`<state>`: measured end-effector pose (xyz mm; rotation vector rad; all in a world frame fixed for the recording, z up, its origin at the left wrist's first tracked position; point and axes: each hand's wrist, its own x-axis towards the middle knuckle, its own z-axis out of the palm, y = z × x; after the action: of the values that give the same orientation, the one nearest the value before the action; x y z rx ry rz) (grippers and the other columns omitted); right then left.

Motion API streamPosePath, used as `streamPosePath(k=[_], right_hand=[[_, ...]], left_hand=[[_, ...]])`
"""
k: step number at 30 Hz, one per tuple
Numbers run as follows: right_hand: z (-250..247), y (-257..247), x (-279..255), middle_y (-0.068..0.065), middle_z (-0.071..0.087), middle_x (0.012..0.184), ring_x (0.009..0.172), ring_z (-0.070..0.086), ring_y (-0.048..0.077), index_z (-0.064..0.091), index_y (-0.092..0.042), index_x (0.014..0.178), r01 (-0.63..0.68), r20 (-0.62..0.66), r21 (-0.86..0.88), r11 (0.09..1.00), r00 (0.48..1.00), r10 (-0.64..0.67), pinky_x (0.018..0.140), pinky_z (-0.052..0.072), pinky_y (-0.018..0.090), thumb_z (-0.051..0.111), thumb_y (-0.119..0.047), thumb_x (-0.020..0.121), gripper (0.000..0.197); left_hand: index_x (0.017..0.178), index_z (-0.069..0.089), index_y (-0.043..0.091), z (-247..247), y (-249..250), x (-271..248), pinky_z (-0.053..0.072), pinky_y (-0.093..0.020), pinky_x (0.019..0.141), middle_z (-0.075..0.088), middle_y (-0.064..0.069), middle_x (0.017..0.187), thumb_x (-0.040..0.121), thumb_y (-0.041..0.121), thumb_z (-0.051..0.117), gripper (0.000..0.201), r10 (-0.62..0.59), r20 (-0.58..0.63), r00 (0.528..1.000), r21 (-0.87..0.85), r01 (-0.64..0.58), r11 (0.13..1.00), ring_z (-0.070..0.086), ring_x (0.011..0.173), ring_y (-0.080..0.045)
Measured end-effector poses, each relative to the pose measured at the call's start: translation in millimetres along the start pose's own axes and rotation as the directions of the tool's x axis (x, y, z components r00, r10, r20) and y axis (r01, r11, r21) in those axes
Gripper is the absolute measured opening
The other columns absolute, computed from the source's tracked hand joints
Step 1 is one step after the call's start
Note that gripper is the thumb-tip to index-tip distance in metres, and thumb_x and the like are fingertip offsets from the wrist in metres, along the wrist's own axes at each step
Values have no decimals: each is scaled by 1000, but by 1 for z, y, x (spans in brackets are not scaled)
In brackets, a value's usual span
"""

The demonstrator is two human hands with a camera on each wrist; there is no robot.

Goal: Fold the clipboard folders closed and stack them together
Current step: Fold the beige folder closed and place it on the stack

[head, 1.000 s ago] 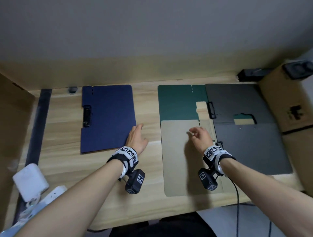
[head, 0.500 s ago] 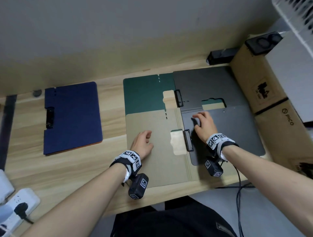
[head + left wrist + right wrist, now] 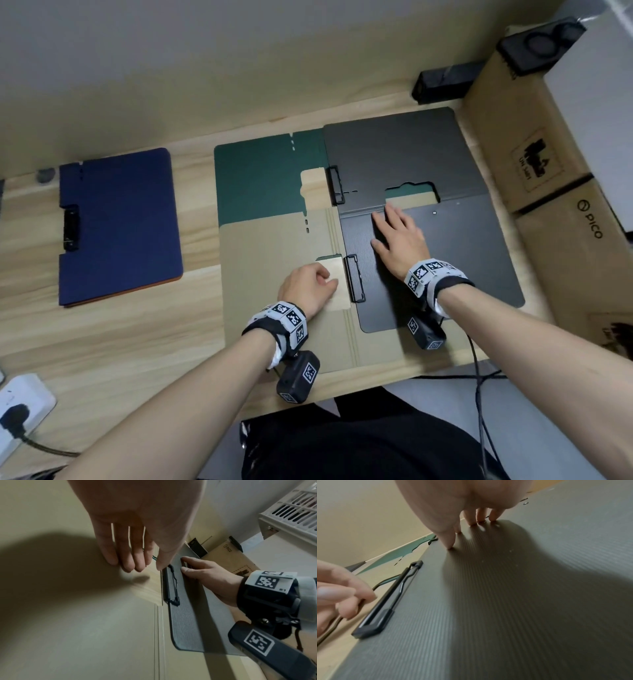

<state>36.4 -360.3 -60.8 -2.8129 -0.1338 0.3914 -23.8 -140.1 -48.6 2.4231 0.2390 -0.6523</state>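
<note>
A closed blue folder point(image 3: 118, 226) lies at the left of the wooden desk point(image 3: 102, 342). In the middle an open green folder point(image 3: 260, 178) lies under an open tan folder point(image 3: 267, 274). To their right lie two dark grey folder panels, one at the back point(image 3: 394, 154) and one in front point(image 3: 445, 267) with a black clip point(image 3: 354, 279). My left hand point(image 3: 308, 284) point(image 3: 133, 566) rests its fingertips on the tan folder beside that clip. My right hand point(image 3: 397, 236) point(image 3: 471, 527) lies flat, fingers spread, on the front grey panel.
Cardboard boxes point(image 3: 548, 192) wall off the desk's right side. A black device point(image 3: 442, 82) sits at the back right. A white power strip point(image 3: 20, 407) lies at the front left. A cable point(image 3: 479, 394) hangs off the front edge. A white crate point(image 3: 291, 511) stands beyond the boxes.
My left hand left the blue folder and moved right onto the tan folder by the clip. My right hand moved from the tan folder onto the front grey panel and flattened.
</note>
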Motion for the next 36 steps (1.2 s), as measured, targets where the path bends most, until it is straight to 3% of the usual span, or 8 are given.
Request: streamPosePath(k=[6,11,15,20,26,29,36], right_hand=[[9,-18,2,4,11,164,149,11,27,25,-24,151,63,9,-39,997,998,-63,113,27,50,45,-41,98,59],[13,-27,3,6,6,164,150,6,27,22,-22,152,64,17,-77,995,998,-63,113,28,49,41,-41,100,59],[14,-22,3,6,6,164,151,7,27,20,-23,152,95,20,-109,990,995,-93,113,29,46,37,-45,100,60],[15,-19,2,6,6,164,151,6,26,16,-24,154,121,11,-130,984,993,-121,116,24,45,32,-49,100,63],[15,-18,2,7,4,164,151,5,25,12,-23,155,143,16,-149,978,990,-142,118,21,42,30,-51,100,64],[14,-17,3,7,6,164,151,8,25,14,-23,154,140,8,-167,976,990,-140,119,23,41,33,-52,98,66],[15,-10,4,8,11,164,151,11,26,16,-23,154,130,-1,-209,969,991,-133,117,26,41,36,-52,97,68]], left_hand=[[85,64,29,-6,-6,0,53,-33,80,70,9,91,78,62,59,34,-57,-18,998,125,59,990,65,90,-22],[79,61,23,-1,10,5,47,-31,69,69,2,86,78,75,53,53,3,36,999,326,-14,945,63,82,-25],[82,64,19,2,22,11,45,-32,66,71,-3,91,75,78,52,61,31,39,999,440,-45,897,65,87,-29],[91,68,15,7,33,7,42,-33,70,72,-8,99,88,63,43,55,75,15,997,503,-73,861,65,95,-31],[73,56,14,5,39,2,38,-33,65,71,-12,92,94,42,38,39,166,40,985,557,-159,815,66,87,-33],[80,66,13,2,35,1,37,-33,65,71,-13,94,93,33,39,36,187,83,979,595,-199,779,66,89,-35],[93,66,15,-7,37,14,40,-31,68,70,-8,101,92,41,43,36,56,154,987,612,-139,778,59,83,-27]])
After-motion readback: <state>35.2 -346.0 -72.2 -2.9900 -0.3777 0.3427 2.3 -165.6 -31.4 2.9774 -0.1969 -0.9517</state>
